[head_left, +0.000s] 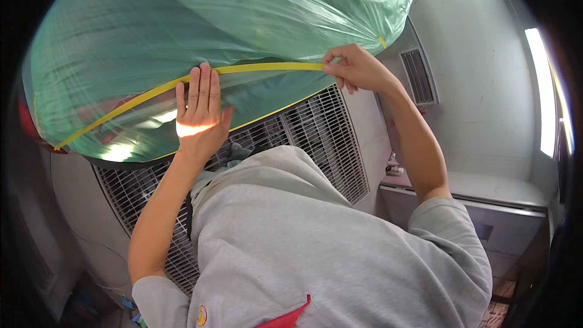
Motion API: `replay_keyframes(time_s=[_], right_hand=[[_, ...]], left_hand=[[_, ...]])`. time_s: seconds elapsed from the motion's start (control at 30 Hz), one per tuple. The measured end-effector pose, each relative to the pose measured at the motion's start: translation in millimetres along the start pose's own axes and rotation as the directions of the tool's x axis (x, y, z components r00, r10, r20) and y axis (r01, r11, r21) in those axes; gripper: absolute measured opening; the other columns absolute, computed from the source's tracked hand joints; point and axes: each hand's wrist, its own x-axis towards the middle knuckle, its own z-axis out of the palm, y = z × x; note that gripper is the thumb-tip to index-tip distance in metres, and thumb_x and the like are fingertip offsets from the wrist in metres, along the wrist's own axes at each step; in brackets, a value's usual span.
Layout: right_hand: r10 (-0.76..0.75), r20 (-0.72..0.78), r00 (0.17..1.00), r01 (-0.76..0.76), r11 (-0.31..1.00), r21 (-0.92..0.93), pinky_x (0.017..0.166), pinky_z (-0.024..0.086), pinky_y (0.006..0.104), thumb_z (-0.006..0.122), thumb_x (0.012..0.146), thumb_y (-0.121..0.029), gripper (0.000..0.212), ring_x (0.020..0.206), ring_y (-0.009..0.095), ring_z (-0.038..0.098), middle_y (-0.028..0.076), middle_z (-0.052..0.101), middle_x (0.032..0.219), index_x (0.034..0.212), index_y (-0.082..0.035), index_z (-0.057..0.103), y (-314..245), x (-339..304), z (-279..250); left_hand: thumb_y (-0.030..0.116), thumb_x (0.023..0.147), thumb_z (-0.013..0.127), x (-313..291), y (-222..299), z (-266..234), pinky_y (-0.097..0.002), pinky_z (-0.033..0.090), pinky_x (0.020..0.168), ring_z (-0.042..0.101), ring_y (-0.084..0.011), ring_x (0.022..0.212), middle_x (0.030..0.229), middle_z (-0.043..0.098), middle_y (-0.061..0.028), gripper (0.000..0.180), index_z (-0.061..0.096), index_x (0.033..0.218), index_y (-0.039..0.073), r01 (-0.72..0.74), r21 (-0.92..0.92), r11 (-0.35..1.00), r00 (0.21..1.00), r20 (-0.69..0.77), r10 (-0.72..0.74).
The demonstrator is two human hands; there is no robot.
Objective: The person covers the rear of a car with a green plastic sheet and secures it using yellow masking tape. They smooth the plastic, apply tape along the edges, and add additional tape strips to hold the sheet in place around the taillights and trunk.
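Green plastic masking film (pixel 182 18) covers a large rounded body, with a bit of red (pixel 29 123) showing at its left edge. Across the film runs a strip of yellow masking tape (pixel 267 67), from the lower left up toward the right. My left hand (pixel 200 106) lies flat on the film with its fingers stretched out, their tips over the tape. In my right hand (pixel 353 67) the tape's right end is pinched between thumb and fingers. A band of bright light falls across the left hand's back.
Metal floor grating (pixel 319 133) lies below the covered body. On the right stand a pale wall with a vent (pixel 418 76), a bright lamp tube (pixel 540 91) and a grey ledge (pixel 467 188). Another small yellow tape piece (pixel 382 42) sits on the film's right edge.
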Motion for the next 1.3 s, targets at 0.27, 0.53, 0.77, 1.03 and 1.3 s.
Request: replay_keyframes(time_s=[0.27,0.53,0.77,1.03,1.3], right_hand=[[-0.004,-0.211,0.977,-0.007,0.999,-0.049,0.050,0.054,0.0319,0.069,0.096,-0.029,0.029,0.049,0.018,0.065,0.010,0.069,0.065,0.097,0.000,0.075,13.0,30.9,30.7],[-0.083,-0.160,0.984,0.106,0.984,0.140,0.051,0.049,0.0289,0.066,0.102,-0.018,0.025,0.055,0.012,0.061,0.006,0.067,0.070,0.119,-0.001,0.071,44.8,19.5,34.0],[-0.262,-0.226,0.938,0.238,0.963,-0.128,0.055,0.049,0.0323,0.066,0.100,-0.015,0.029,0.057,0.013,0.061,0.008,0.066,0.069,0.127,-0.005,0.072,154.8,-13.0,-46.9],[-0.277,-0.352,0.894,0.097,0.887,-0.451,0.078,0.056,0.0460,0.064,0.093,-0.028,0.027,0.085,0.036,0.071,0.017,0.075,0.089,0.100,-0.005,0.076,162.4,30.4,-71.7],[-0.325,-0.436,0.839,0.098,0.879,-0.467,0.068,0.052,0.0476,0.068,0.095,-0.027,0.023,0.075,0.036,0.068,0.015,0.070,0.077,0.092,-0.005,0.072,165.5,55.0,-57.5]], left_hand=[[0.014,0.090,0.058,46.5,28.1,14.4,-0.0434,0.023,0.128,0.032,-0.0222,0.155,0.166,0.038,-0.0113,0.070,0.042,0.156,-0.001,-0.330,0.034,0.944,0.926,0.207,0.316],[0.018,0.095,0.051,85.9,67.7,45.0,-0.0400,0.018,0.130,0.026,-0.0197,0.158,0.169,0.032,-0.0087,0.068,0.036,0.159,0.000,-0.552,0.174,0.815,0.792,0.416,0.447],[0.017,0.095,0.054,79.0,71.5,56.3,-0.0414,0.015,0.131,0.021,-0.0227,0.160,0.171,0.029,-0.0096,0.070,0.035,0.160,0.001,-0.484,0.117,0.867,0.827,0.385,0.410],[0.025,0.085,0.073,93.4,92.7,75.0,-0.0462,0.022,0.127,0.029,-0.0268,0.157,0.167,0.034,-0.0154,0.085,0.038,0.157,-0.002,-0.503,0.089,0.860,0.816,0.378,0.438],[0.023,0.086,0.068,152.4,176.0,132.9,-0.0436,0.021,0.129,0.030,-0.0286,0.156,0.164,0.039,-0.0168,0.076,0.045,0.151,-0.006,-0.530,0.005,0.848,0.821,0.254,0.511]])
